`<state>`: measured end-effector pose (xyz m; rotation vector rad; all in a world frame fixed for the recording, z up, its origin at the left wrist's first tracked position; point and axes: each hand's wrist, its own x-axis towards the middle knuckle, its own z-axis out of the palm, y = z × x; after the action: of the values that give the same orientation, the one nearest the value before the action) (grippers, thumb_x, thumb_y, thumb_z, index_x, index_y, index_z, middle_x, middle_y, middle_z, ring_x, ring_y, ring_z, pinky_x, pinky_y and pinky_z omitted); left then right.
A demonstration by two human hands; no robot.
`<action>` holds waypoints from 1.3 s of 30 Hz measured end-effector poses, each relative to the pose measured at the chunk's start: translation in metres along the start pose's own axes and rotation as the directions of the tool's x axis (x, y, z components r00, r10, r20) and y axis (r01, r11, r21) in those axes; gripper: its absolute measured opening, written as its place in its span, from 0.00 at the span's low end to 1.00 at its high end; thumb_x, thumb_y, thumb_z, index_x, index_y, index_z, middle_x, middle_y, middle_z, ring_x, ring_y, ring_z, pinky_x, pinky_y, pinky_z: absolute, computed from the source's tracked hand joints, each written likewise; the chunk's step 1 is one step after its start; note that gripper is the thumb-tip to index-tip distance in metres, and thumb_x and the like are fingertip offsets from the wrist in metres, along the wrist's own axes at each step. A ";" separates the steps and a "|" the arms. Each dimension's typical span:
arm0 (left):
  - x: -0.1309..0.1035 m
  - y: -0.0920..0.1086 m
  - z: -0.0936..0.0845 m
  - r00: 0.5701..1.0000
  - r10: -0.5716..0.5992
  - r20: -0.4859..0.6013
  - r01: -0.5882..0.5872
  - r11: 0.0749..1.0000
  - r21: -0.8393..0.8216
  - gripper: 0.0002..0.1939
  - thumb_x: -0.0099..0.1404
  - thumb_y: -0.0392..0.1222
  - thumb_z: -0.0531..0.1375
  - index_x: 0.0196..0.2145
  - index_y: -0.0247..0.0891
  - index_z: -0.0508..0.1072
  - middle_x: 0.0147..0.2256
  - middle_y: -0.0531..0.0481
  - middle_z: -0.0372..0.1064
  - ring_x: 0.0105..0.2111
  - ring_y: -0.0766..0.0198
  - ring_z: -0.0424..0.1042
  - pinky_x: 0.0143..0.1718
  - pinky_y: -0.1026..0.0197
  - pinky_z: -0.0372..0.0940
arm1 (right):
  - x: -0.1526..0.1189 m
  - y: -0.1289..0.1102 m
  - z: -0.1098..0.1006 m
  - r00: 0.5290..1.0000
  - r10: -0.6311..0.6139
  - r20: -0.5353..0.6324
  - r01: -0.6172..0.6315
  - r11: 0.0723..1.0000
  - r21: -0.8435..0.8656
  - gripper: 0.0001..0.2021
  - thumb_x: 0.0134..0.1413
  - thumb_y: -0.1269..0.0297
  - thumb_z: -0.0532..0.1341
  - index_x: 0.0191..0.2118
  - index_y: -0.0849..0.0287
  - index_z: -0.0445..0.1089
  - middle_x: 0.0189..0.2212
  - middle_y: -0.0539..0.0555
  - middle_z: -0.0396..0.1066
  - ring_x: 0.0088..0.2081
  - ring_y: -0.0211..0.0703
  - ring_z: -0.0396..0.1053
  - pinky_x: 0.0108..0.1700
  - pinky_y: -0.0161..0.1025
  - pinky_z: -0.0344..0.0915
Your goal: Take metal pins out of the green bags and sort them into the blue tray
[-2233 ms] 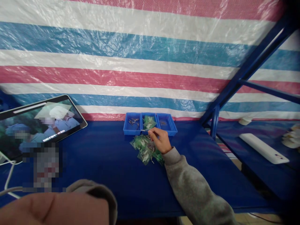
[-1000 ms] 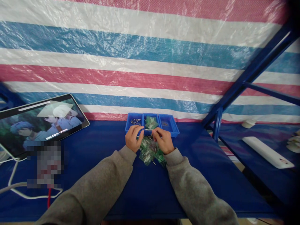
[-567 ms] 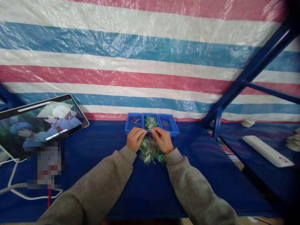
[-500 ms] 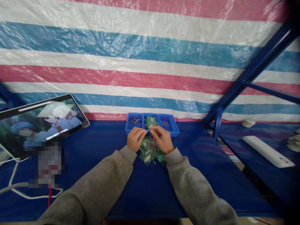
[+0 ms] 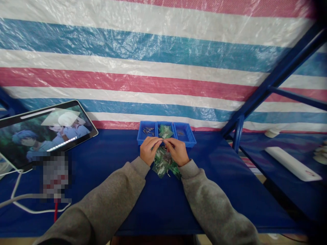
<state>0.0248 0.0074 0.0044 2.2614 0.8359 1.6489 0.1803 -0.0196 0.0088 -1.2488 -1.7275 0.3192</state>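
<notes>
My left hand (image 5: 149, 150) and my right hand (image 5: 178, 151) meet fingertip to fingertip over the near edge of a blue three-compartment tray (image 5: 192, 140). Both are closed in a pinch on something small between them, too small and hidden to name. Metal pin-like pieces (image 5: 148, 130) lie in the left compartment. Small green-tinted plastic bags (image 5: 165, 131) fill the middle one, and a few tiny pieces (image 5: 180, 132) sit in the right one. Below my hands a heap of green-tinted bags and loose metal pieces (image 5: 161, 164) rests on the blue table.
At the left a tablet (image 5: 58, 132) leans, playing a cartoon, with a blurred-out object (image 5: 55, 175) and white and red cables (image 5: 33, 211) before it. A blue metal frame (image 5: 255, 98) rises at the right. Beyond it lies a long white object (image 5: 292, 163). Striped sheeting (image 5: 163, 78) hangs behind.
My fingertips have drawn closer together, and the thin light piece seen between them before is now mostly hidden. The view has shifted slightly. The tray and heap are unchanged.
</notes>
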 end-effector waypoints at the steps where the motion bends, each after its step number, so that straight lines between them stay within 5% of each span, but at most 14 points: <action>1: -0.001 -0.001 0.000 1.000 -0.017 0.005 0.017 1.000 -0.004 0.10 0.66 0.41 0.54 0.39 0.37 0.74 0.37 0.46 0.74 0.39 0.62 0.72 0.43 0.58 0.66 | 0.000 0.000 0.000 1.000 0.012 -0.020 -0.012 1.000 0.007 0.14 0.61 0.59 0.52 0.37 0.59 0.72 0.28 0.53 0.72 0.30 0.41 0.69 0.33 0.35 0.63; 5: -0.004 -0.006 0.002 0.993 -0.102 0.054 0.103 0.995 -0.001 0.12 0.69 0.41 0.50 0.38 0.36 0.72 0.33 0.49 0.73 0.34 0.65 0.72 0.39 0.62 0.66 | 0.001 0.000 -0.001 0.995 0.053 -0.088 -0.051 0.998 0.022 0.14 0.61 0.59 0.51 0.40 0.59 0.72 0.31 0.54 0.73 0.30 0.41 0.70 0.33 0.35 0.64; 9: -0.005 -0.010 0.003 0.995 -0.070 0.065 0.065 0.996 0.065 0.11 0.67 0.42 0.52 0.40 0.37 0.73 0.29 0.49 0.72 0.30 0.66 0.70 0.35 0.62 0.64 | 0.001 -0.003 -0.003 0.992 0.051 -0.111 -0.050 0.999 0.018 0.15 0.61 0.59 0.51 0.39 0.59 0.72 0.31 0.55 0.73 0.31 0.41 0.70 0.34 0.35 0.64; 15: -0.005 -0.011 0.003 0.992 -0.093 -0.083 0.098 0.993 0.062 0.09 0.61 0.45 0.60 0.34 0.37 0.75 0.26 0.51 0.71 0.24 0.68 0.65 0.28 0.64 0.62 | 0.001 -0.003 -0.004 0.988 0.060 -0.141 -0.058 0.998 0.023 0.15 0.61 0.59 0.51 0.38 0.59 0.72 0.28 0.54 0.72 0.29 0.40 0.69 0.33 0.36 0.64; 22: -0.004 -0.009 0.002 0.998 0.009 -0.056 -0.007 0.999 0.034 0.10 0.66 0.42 0.55 0.34 0.39 0.76 0.30 0.49 0.75 0.31 0.63 0.69 0.35 0.58 0.65 | 0.001 -0.003 -0.004 0.993 0.041 -0.114 -0.037 0.998 0.041 0.14 0.60 0.59 0.52 0.38 0.59 0.72 0.32 0.55 0.73 0.32 0.42 0.70 0.34 0.36 0.65; 29: 0.009 -0.015 -0.007 0.998 0.060 -0.025 -0.058 0.995 0.075 0.10 0.66 0.39 0.54 0.39 0.39 0.75 0.26 0.51 0.72 0.28 0.65 0.66 0.33 0.61 0.63 | 0.001 -0.005 -0.004 0.994 0.041 -0.100 -0.033 0.996 0.081 0.12 0.59 0.60 0.54 0.38 0.58 0.72 0.32 0.54 0.73 0.29 0.39 0.69 0.33 0.36 0.65; 34: 0.031 -0.025 -0.015 0.998 0.021 0.053 -0.038 0.940 0.340 0.11 0.65 0.39 0.54 0.44 0.41 0.73 0.40 0.46 0.72 0.42 0.57 0.66 0.46 0.52 0.60 | 0.001 -0.006 -0.006 0.993 0.033 -0.115 -0.027 0.998 0.059 0.12 0.60 0.60 0.53 0.38 0.58 0.72 0.32 0.54 0.73 0.29 0.39 0.69 0.33 0.36 0.64; 39: 0.022 -0.022 -0.011 0.990 -0.103 0.099 0.048 0.892 0.450 0.19 0.64 0.38 0.54 0.53 0.42 0.65 0.55 0.42 0.58 0.54 0.50 0.57 0.50 0.48 0.57 | 0.002 -0.002 -0.003 1.000 -0.018 -0.024 0.017 1.000 -0.020 0.09 0.58 0.64 0.55 0.36 0.58 0.72 0.32 0.53 0.73 0.30 0.39 0.68 0.33 0.35 0.62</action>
<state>0.0124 0.0358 0.0151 2.5474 1.3714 1.3747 0.1812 -0.0199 0.0123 -1.2463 -1.7236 0.2764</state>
